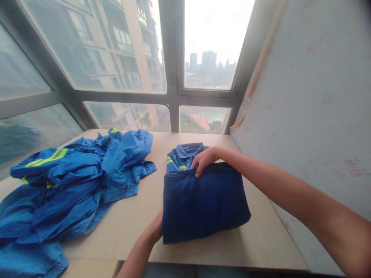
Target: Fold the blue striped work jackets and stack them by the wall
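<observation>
A neatly folded dark blue garment point(203, 204) is tilted up above the front of the table, its broad face towards me. My right hand point(204, 159) grips its top edge, thumb on the near side and fingers behind. At the lower left edge my left hand point(157, 226) reaches behind the cloth, which hides its fingers. Just beyond lies a folded blue work shirt point(185, 151) with yellow-green reflective bands, collar facing the window. The garment covers the shirt's lower part.
Crumpled blue workwear point(87, 181) with reflective stripes spreads over the left of the pale wooden table point(130, 227). Framed windows point(174, 96) rise behind the table. A stained white wall point(313, 116) bounds the right side. The table's front edge runs below my hands.
</observation>
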Available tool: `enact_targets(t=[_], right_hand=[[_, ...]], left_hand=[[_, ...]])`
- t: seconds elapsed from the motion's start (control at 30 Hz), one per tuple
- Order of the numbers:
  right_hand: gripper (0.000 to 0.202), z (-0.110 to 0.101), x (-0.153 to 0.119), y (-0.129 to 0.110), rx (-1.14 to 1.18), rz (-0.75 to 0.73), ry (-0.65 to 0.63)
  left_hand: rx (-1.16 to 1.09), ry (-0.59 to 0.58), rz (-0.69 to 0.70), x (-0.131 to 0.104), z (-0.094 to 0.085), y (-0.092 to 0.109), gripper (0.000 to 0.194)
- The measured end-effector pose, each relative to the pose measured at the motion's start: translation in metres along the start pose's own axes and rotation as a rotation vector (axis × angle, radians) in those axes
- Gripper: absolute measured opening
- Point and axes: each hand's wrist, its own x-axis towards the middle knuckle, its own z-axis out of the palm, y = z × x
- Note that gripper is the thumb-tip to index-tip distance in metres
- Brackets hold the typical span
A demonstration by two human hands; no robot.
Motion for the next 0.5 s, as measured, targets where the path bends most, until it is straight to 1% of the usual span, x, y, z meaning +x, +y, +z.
enact_targets(t=[0.07,0.1,0.13,0.17,0.2,0.23,0.3,0.37,0.4,0.43,0.47,0.5], right_hand=[[0.022,-0.011,0.020,0.006,-0.099,-0.035,0.312],[0.019,-0.011,0.028,0.010,-0.118,-0.059,0.451],[0.020,-0.008,0.033,0.015,-0.116,-0.081,0.551],[0.024,-0.002,0.036,0.022,-0.104,-0.097,0.608],[0.029,0.006,0.035,0.030,-0.096,-0.106,0.633],[0.033,0.016,0.032,0.042,-0.091,-0.117,0.673],[0.039,0.041,0.019,0.072,-0.073,-0.125,0.790],[0.046,0.069,0.000,0.111,0.015,-0.103,1.052],[0.050,0.084,-0.010,0.131,0.109,-0.052,1.168],[0.056,0.100,-0.020,0.150,0.234,-0.006,1.239],[0.061,0.116,-0.028,0.167,0.355,0.021,1.279],[0.065,0.132,-0.036,0.181,0.463,0.030,1.292]], left_hand=[[-0.224,-0.057,-0.135,0.007,-0.007,0.007,0.041],[-0.306,-0.066,-0.161,0.009,-0.010,0.008,0.042],[-0.366,-0.048,-0.164,0.011,-0.011,0.009,0.043],[-0.397,-0.030,-0.168,0.011,-0.012,0.009,0.044],[-0.407,-0.013,-0.178,0.011,-0.013,0.009,0.045],[-0.404,0.006,-0.189,0.010,-0.013,0.008,0.046],[-0.381,0.036,-0.199,0.006,-0.011,0.006,0.045],[-0.350,0.041,-0.184,0.003,-0.009,0.005,0.046],[-0.331,0.040,-0.172,0.002,-0.008,0.005,0.048],[-0.311,0.040,-0.160,0.002,-0.007,0.004,0.051],[-0.290,0.048,-0.148,0.002,-0.006,0.004,0.053],[-0.267,0.063,-0.135,0.002,-0.005,0.003,0.055]])
